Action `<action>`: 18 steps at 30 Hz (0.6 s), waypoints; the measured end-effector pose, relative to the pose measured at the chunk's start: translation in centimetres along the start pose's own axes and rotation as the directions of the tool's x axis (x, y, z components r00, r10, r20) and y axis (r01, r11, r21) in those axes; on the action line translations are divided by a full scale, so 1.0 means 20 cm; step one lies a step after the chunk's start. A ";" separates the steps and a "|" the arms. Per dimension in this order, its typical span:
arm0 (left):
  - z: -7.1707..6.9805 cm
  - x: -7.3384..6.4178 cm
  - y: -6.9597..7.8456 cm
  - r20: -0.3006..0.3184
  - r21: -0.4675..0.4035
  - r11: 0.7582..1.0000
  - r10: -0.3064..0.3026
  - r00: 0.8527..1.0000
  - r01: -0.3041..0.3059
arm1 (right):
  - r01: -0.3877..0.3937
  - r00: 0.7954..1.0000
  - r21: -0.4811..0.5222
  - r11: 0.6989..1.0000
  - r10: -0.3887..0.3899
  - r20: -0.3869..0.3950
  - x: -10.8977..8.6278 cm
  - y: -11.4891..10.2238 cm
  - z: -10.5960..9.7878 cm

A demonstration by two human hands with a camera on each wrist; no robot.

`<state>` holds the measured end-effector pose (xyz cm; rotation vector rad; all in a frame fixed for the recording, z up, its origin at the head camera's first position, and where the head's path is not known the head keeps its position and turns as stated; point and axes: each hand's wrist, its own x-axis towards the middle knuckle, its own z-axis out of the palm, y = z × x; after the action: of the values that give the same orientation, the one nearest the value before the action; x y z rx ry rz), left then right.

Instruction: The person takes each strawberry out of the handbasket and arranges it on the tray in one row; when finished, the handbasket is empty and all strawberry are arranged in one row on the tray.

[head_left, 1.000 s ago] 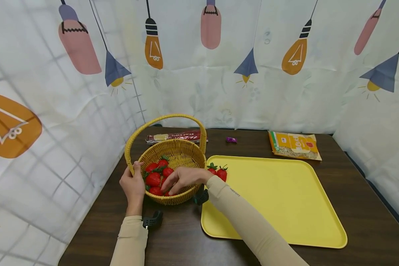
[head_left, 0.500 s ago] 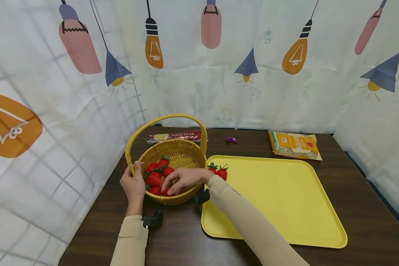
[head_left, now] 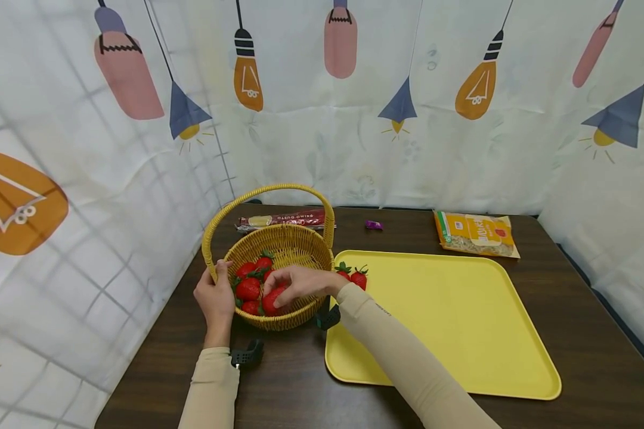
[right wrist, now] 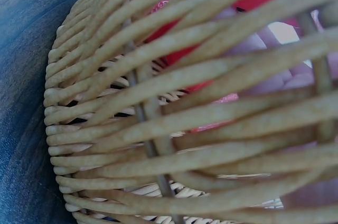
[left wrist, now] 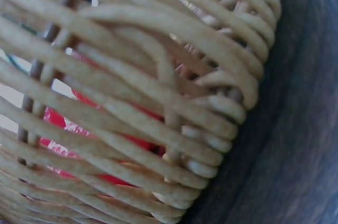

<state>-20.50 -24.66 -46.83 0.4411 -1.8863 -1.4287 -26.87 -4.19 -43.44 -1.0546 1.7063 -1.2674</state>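
In the head view my left hand (head_left: 216,304) grips the yellow wicker basket (head_left: 300,241) at its left side, where the arched handle meets the rim. My right hand (head_left: 305,282) reaches over the basket's right rim and pinches a red strawberry (head_left: 271,302) between thumb and fingers. Several other strawberries (head_left: 247,289) with green leaves lie in the left half of the basket. Both wrist views are filled by the basket's weave (left wrist: 132,86), with red patches behind it; parts of the right hand's fingers (right wrist: 253,71) show through the gaps in the right wrist view.
A yellow tray (head_left: 434,328) lies right of the basket, with two strawberries (head_left: 358,279) at its upper left corner, partly behind the right forearm. Behind stand a long red packet (head_left: 295,220), a small purple wrapped piece (head_left: 373,226) and an orange bag (head_left: 477,234) on the dark table (head_left: 295,381).
My right hand has closed its fingertips on a strawberry near the basket's front and raised it slightly, so more of it shows. The left hand and the basket have stayed put.
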 end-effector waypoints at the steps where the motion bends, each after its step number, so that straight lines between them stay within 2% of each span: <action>1: 0.00 0.00 0.00 0.002 0.000 1.000 0.000 1.000 0.000 | 0.001 1.000 0.015 1.000 -0.001 -0.014 0.00 0.00 0.00; 6: -0.01 0.00 0.00 0.002 -0.003 1.000 -0.010 1.000 0.010 | 0.058 0.994 0.078 0.995 -0.050 -0.097 -0.01 -0.01 0.01; 11: -0.01 -0.01 0.00 0.004 0.004 1.000 0.000 1.000 0.000 | 0.135 0.978 0.113 0.984 -0.114 -0.176 -0.02 -0.01 0.02; 14: -0.01 -0.01 0.00 0.004 0.005 1.000 0.004 1.000 -0.004 | 0.156 0.972 0.109 0.982 -0.133 -0.192 -0.03 -0.01 0.02; 18: -0.01 -0.01 0.00 0.009 0.005 1.000 0.000 1.000 0.000 | 0.146 0.974 0.069 0.987 -0.131 -0.187 -0.03 -0.01 0.02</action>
<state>-20.27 -24.69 -46.76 0.4377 -1.8972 -1.4280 -26.20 -3.90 -43.25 -1.0513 1.7215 -1.5520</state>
